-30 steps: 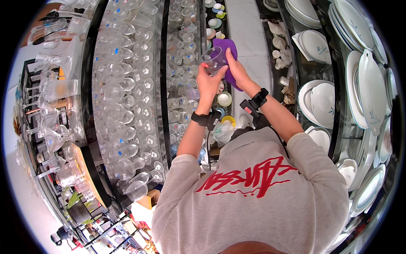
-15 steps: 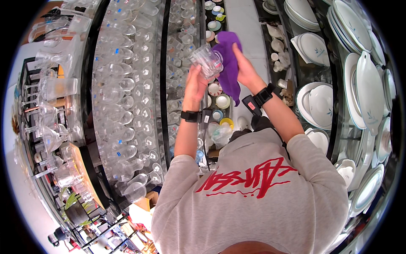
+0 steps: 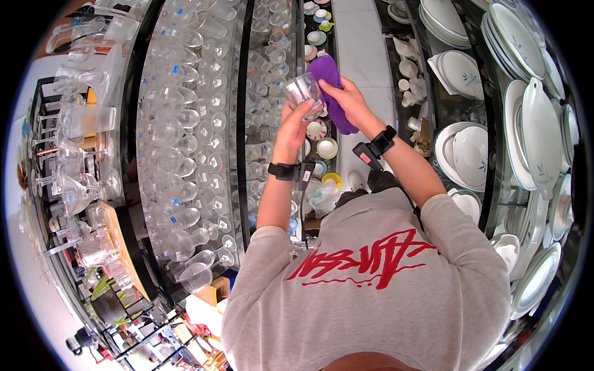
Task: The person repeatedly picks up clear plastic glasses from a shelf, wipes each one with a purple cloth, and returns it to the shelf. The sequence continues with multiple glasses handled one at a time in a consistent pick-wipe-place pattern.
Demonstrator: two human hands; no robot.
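My left hand (image 3: 292,127) is closed around a clear glass mug (image 3: 302,93), its thumb lying across the near side. A small label shows on the glass beside the thumb. Just to the right, my right hand (image 3: 350,102) grips a purple cloth (image 3: 335,102), thumb on the near face and fingers partly hidden behind. The cloth's left edge meets the glass at its right end, and its lower part hangs down beside the glass.
Stemmed glasses (image 3: 185,117) fill the shelf on the left in rows. White plates and oval dishes (image 3: 539,139) stack along the right shelves. Cups on saucers (image 3: 327,147) stand low in the middle, near a yellow bowl (image 3: 332,179) and a plastic bag (image 3: 323,198). A tiled floor strip (image 3: 365,43) runs ahead.
The glass has turned in my left hand, and the thumb now crosses it. My right hand has shifted left and down, bunching the cloth so that it hangs shorter.
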